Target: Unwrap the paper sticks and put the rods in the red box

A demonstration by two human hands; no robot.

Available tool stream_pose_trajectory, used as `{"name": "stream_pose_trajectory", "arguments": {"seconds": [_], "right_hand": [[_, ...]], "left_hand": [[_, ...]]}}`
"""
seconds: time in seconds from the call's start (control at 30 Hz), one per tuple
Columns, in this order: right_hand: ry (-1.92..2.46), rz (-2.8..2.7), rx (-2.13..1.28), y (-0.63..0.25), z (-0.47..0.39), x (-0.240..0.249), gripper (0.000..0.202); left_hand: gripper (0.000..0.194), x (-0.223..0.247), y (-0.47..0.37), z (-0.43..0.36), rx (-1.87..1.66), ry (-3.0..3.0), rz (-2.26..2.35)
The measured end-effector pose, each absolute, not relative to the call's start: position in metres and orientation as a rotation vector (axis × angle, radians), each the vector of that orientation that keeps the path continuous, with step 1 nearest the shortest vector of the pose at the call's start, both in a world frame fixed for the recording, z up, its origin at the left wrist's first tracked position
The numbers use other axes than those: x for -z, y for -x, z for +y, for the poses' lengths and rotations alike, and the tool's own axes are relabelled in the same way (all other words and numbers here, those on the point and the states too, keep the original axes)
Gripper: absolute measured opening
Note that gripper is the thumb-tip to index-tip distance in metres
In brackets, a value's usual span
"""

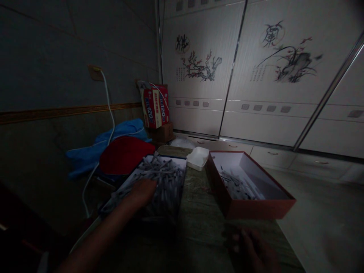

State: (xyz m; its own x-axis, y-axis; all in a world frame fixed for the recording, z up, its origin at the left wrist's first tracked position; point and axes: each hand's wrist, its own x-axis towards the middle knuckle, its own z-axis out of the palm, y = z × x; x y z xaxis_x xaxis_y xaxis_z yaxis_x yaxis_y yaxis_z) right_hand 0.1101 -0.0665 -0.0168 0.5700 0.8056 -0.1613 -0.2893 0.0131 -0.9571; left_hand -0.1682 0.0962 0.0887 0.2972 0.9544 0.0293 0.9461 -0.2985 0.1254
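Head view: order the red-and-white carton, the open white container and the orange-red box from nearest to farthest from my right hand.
From the right hand:
1. Orange-red box: just beyond it.
2. Open white container: farther forward, left.
3. Red-and-white carton: at the back, farther left.

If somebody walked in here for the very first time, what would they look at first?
Probably the big pile of thin, pen-like sticks in the dark-edged box, with the person's left hand at it. Next might come the reddish box to the right, with fewer sticks inside, and the bright red round thing left of the pile. Behind it all, tall pale panels carry painted plants.
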Motion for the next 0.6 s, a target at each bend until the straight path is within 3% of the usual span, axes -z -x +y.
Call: {"name": "stream_pose_trajectory", "arguments": {"seconds": [0.17,0.3,0.4,0.5,0.6], "right_hand": [[1.261,-0.554,-0.887,-0.113,-0.065,0.023,0.037],[1.308,-0.564,-0.846,-0.107,-0.065,0.016,0.036],[1.269,-0.578,-0.936,-0.094,-0.066,0.004,0.037],[1.202,-0.59,-1.098,-0.08,-0.065,-0.002,0.04],[1.044,-0.536,-1.311,-0.073,-0.062,0.005,0.047]], "left_hand": [[0.021,-0.104,0.167,0.092,-0.154,-2.532,1.798],[0.022,-0.136,0.151,0.07,-0.877,-2.513,1.581],[0.02,-0.151,0.127,0.042,-1.306,-2.113,1.375],[0.019,-0.132,0.1,0.009,-1.386,-1.716,1.157],[0.014,-0.08,0.075,-0.023,-1.366,-1.725,1.115]]}}
